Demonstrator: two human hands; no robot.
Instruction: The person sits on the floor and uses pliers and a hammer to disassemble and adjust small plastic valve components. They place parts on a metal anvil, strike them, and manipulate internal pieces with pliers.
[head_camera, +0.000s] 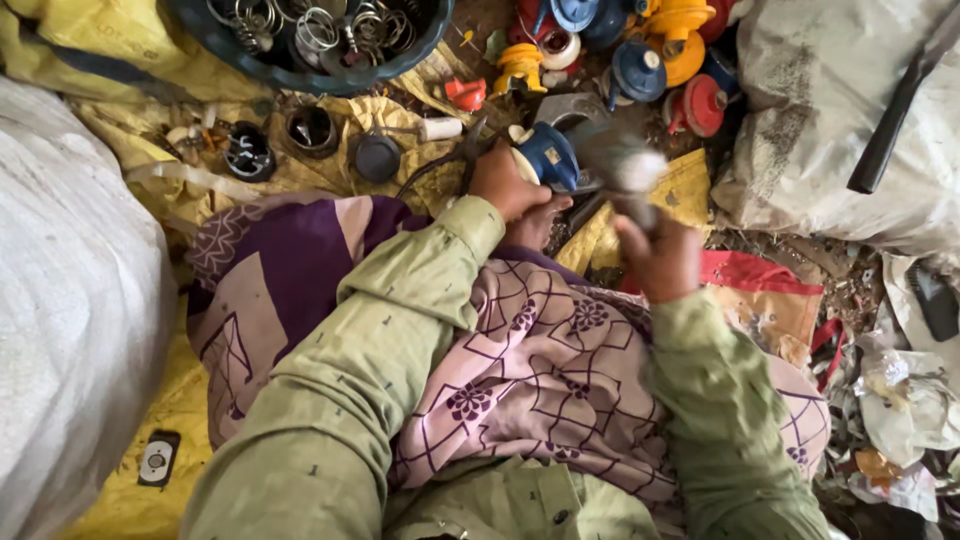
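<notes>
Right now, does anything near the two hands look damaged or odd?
The tool in the right hand is blurred, so its state is unclear. The left hand steadies a blue round regulator on a littered ground; nothing looks plainly broken.

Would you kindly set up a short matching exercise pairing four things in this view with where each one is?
Things:
1. blue round part
2. dark basin of metal springs
3. blurred tool
4. small grey remote-like device

Places:
A. on the yellow sheet, lower left
B. in the left hand
C. top of the view, left of centre
D. above the right hand

Pairs: 1-B, 2-C, 3-D, 4-A
</notes>
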